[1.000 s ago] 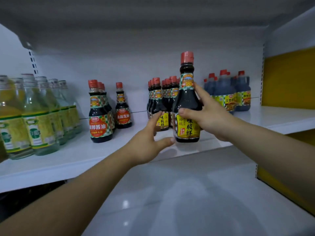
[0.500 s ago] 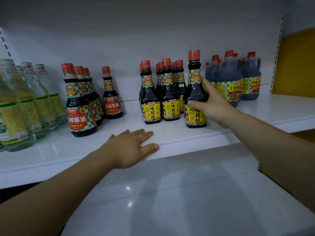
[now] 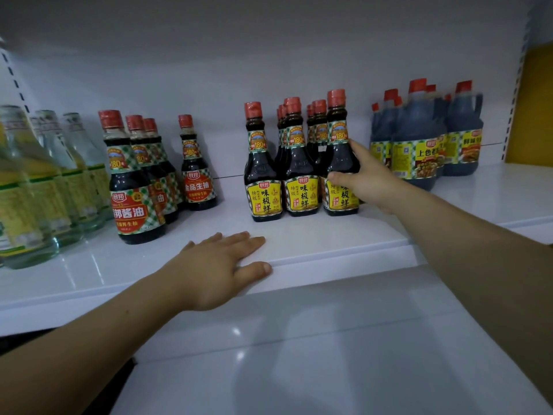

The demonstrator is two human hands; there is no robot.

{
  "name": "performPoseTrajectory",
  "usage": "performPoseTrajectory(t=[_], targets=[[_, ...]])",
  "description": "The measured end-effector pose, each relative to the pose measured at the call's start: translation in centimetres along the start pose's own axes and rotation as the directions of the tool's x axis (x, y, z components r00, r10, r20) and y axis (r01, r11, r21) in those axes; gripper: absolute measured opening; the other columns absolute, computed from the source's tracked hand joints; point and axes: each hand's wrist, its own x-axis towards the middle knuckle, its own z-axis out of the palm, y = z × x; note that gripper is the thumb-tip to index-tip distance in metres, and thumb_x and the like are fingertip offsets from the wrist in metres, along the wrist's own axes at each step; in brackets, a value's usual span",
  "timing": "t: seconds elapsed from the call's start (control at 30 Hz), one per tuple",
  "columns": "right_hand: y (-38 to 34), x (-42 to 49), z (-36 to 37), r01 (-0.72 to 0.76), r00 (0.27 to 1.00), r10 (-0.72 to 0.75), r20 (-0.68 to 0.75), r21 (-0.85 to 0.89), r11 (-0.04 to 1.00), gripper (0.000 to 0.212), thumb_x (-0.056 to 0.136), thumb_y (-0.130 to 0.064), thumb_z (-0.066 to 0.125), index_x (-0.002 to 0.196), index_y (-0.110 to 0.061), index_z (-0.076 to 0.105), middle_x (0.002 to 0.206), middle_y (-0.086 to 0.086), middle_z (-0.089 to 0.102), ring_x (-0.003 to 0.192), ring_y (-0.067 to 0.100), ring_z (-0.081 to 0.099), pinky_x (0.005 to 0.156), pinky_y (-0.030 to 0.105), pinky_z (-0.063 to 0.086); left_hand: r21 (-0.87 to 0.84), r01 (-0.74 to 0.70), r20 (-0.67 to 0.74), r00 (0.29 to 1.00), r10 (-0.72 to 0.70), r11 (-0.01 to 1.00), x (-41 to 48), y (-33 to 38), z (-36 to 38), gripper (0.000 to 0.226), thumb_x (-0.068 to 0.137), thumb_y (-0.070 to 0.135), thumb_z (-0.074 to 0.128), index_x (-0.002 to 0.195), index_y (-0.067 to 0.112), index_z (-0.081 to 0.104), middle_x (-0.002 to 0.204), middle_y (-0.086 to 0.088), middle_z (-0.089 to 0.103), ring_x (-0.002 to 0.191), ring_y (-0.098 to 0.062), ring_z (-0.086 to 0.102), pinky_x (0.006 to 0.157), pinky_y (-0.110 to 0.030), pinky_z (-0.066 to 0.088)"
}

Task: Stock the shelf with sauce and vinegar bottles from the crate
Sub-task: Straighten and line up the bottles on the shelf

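On the white shelf [image 3: 329, 235] across the middle of the frame stand four groups of bottles.

Far left: at least three clear glass bottles [image 3: 27, 199] with green-and-yellow labels. Their print is too blurred to read.

Left of centre: a file of three red-labelled sauce bottles [image 3: 133, 187], the front label showing "邦酱油". Beside them stands one smaller bottle [image 3: 197, 175] marked "厨邦 金品生抽".

Centre: three yellow-labelled soy sauce bottles [image 3: 263, 175] form the front row. Each reads "厨邦 特级 味极鲜", with "180" on the neck band. More red caps show behind them, number uncertain.

Right: large dark jugs [image 3: 416, 145], three in front and others behind. One label reads "上色老", the rest covered.

The left hand [image 3: 218, 268] lies flat on the shelf's front edge, fingers straight and close together, thumb against the front lip, holding nothing. The right hand [image 3: 368, 181] grips the rightmost bottle [image 3: 339, 154] of the yellow-labelled row. This bottle stands upright on the shelf just beside its neighbour. The thumb crosses its label and the index finger reaches up along its shoulder.

A lower shelf [image 3: 299, 354] fills the bottom of the frame.
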Motion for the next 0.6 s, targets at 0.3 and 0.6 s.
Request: performPoseTrajectory(t=[0.3, 0.6], targets=[[0.9, 3.2, 0.8, -0.083, 0.995, 0.083, 0.061, 0.000, 0.997, 0.083, 0.085, -0.016, 0.071, 0.149, -0.030, 0.020, 0.115, -0.010, 0.053, 0.097, 0.011, 0.054, 0.073, 0.026, 0.045, 0.003, 0.015, 0.003, 1.000, -0.015, 1.000, -0.2, 0.4, -0.3, 0.090, 0.059, 0.084, 0.000, 0.143, 0.053, 0.008, 0.157, 0.018, 0.008, 0.145, -0.017, 0.009, 0.116, -0.048, 0.013], [1.9, 2.3, 1.9, -0.008, 0.996, 0.012, -0.089, 0.038, 0.999, 0.081, 0.078, -0.030, 0.077, 0.143, -0.041, 0.030, 0.107, -0.023, 0.056, 0.099, 0.006, 0.059, 0.080, 0.029, 0.048, -0.310, 0.054, 0.001, 0.998, -0.057, 0.949, 1.4, 0.0, -1.6, 0.093, 0.060, 0.092, 0.027, 0.141, 0.049, 0.024, 0.149, 0.010, 0.035, 0.130, -0.013, 0.038, 0.103, -0.033, 0.031]])
